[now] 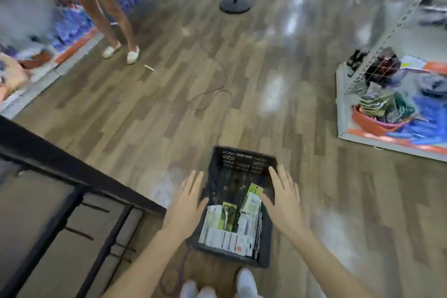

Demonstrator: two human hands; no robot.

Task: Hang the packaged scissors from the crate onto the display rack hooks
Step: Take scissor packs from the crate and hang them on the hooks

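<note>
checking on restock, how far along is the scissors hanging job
Nothing visibly hung; no rack hooks with scissors in view. Both hands, left and right, reach open over the black crate, holding nothing. The packaged scissors are in the crate, all left to hang.

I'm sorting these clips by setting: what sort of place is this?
Most likely a retail shop floor. Low merchandise shelves with orange edging line the aisle, a slotted display rack stands over heaped goods, and a black crate of packaged scissors sits on the wood-look floor.

Wood-plank floor (169, 94), black crate (244, 159) on it, loose cable (212, 99), round stand base (235, 6)
</note>
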